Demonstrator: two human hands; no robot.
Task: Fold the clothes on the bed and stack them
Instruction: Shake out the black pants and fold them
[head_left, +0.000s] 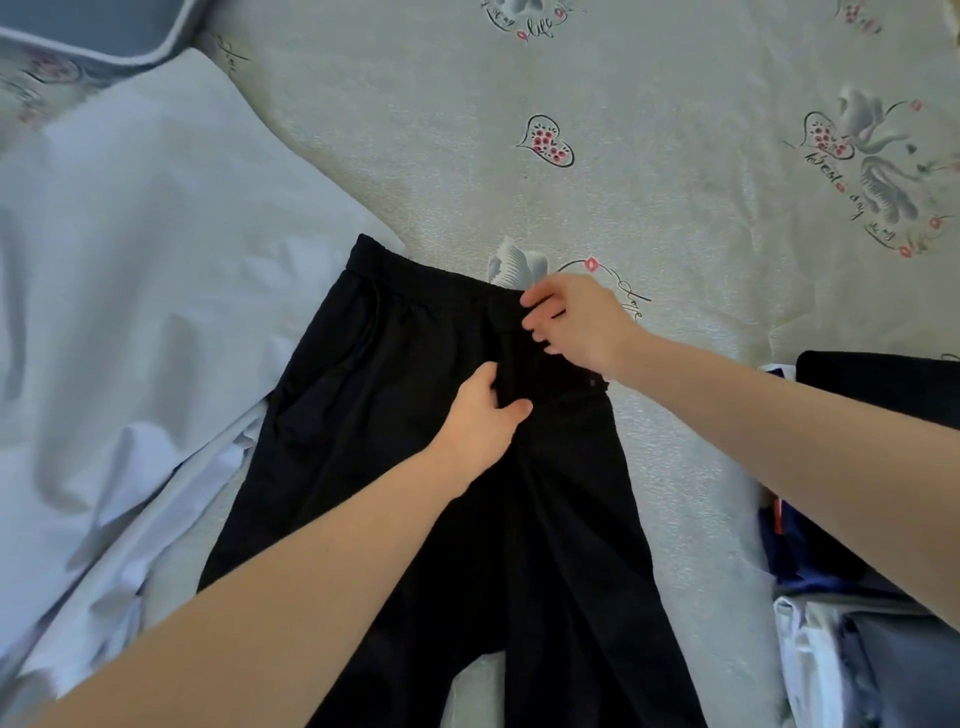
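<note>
Trousers (415, 415) are best smoothed flat before folding, waistband pinched by right hand (576, 322), left hand (480, 421) gripping the crotch.

Black trousers (415, 415) lie spread flat on a bed, elastic waistband at the far end, both legs running toward the camera and parting near the bottom edge. The fabric is dark and lightly creased, its left side overlapping a rumpled white garment (130, 291) that covers the bed's left portion. At the right edge sits a pile of clothes (852, 545) in black, blue and white, apart from the trousers; how neatly its pieces are folded cannot be told.
</note>
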